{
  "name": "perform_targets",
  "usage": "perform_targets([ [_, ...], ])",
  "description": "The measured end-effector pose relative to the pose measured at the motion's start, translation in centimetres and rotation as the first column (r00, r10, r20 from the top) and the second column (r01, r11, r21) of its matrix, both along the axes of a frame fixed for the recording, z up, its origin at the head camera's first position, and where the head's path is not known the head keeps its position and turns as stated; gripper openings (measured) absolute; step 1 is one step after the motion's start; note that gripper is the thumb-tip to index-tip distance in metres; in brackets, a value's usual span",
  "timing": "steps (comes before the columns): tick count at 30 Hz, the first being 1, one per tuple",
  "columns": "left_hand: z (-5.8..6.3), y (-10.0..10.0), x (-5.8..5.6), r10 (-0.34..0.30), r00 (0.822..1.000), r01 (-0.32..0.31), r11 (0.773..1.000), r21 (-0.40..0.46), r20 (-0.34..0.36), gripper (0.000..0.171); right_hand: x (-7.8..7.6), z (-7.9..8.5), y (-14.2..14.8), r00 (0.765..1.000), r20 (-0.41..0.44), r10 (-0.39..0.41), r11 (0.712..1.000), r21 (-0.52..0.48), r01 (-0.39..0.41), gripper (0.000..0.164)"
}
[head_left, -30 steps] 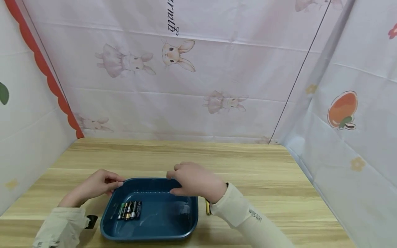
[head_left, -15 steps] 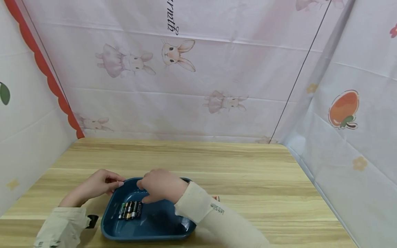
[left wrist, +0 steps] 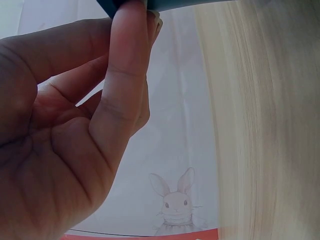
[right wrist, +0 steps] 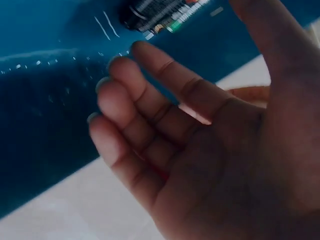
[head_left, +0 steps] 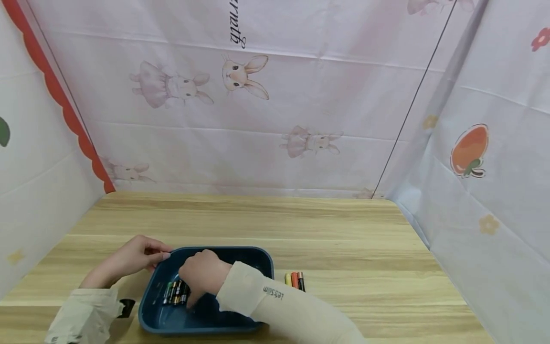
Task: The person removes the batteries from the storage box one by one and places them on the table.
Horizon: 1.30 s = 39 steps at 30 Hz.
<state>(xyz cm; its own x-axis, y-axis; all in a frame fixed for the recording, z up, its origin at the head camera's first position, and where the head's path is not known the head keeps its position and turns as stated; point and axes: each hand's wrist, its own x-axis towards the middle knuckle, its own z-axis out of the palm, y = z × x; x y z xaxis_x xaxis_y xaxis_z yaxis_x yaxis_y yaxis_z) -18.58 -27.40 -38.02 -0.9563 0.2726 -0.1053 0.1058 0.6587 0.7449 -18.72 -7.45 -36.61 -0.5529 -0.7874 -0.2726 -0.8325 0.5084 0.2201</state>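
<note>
My left hand [head_left: 136, 258] pinches the back left corner of a dark blue tray [head_left: 223, 329] between thumb and fingers. In the left wrist view, the fingertips of that left hand [left wrist: 95, 100] meet at the rim of the tray [left wrist: 190, 6]. A row of several batteries [head_left: 174, 292] lies side by side on the left part of the tray floor. My right hand [head_left: 204, 273] is inside the tray, directly beside the row, and covers its right end. In the right wrist view, the right hand [right wrist: 185, 130] has loosely bent fingers with nothing between them, near the batteries [right wrist: 160, 15].
To the right of the tray, several small cylinders [head_left: 294, 280] in yellow, orange and black with a copper end stand out on the wooden table [head_left: 343, 243]. The right sleeve [head_left: 292, 306] partly hides them. Printed cloth walls [head_left: 258, 157] enclose the table at the back and sides.
My right hand has moved left and down from the tray's back right rim to the battery row. The cylinders on the table have come into view. My left hand has stayed at the corner.
</note>
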Motion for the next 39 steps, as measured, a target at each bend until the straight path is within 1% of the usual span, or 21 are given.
perform_targets([
  [2, 0.0, 0.0, 0.0, 0.009, 1.000, -0.009, 1.000, 0.001, 0.005, 0.022, 0.1, -0.3, -0.2, 1.000, -0.029, -0.007, 1.000, 0.016, 0.008, 0.044],
  [4, 0.0, 0.1, 0.0, 0.019, 1.000, -0.019, 1.000, 0.002, 0.011, 0.022, 0.1, -0.6, -0.5, 0.999, -0.040, -0.011, 1.000, 0.026, 0.012, 0.045],
  [15, -0.1, -0.1, 0.1, 0.019, 1.000, -0.019, 1.000, 0.009, 0.021, 0.022, -0.2, -1.5, -1.3, 1.000, -0.003, -0.011, 0.998, 0.058, 0.011, 0.040],
  [23, -0.2, -0.1, 0.0, 0.021, 1.000, -0.021, 1.000, 0.015, 0.021, 0.021, -0.2, -1.9, -1.5, 0.999, 0.029, -0.039, 0.996, 0.079, 0.037, 0.035],
  [27, -0.2, -0.2, 0.0, 0.012, 1.000, -0.012, 1.000, 0.014, 0.017, 0.021, -0.2, -1.9, -1.4, 0.998, 0.050, -0.044, 0.996, 0.075, 0.040, 0.031],
  [31, -0.1, -0.2, 0.0, 0.002, 1.000, -0.003, 1.000, 0.016, 0.014, 0.021, -0.1, -1.6, -1.2, 0.997, 0.063, -0.045, 0.996, 0.082, 0.039, 0.032],
  [39, 0.1, -0.2, -0.2, 0.000, 1.000, 0.000, 1.000, 0.020, 0.021, 0.022, 0.0, -0.6, -0.4, 0.996, 0.092, -0.020, 0.997, 0.074, 0.013, 0.033],
])
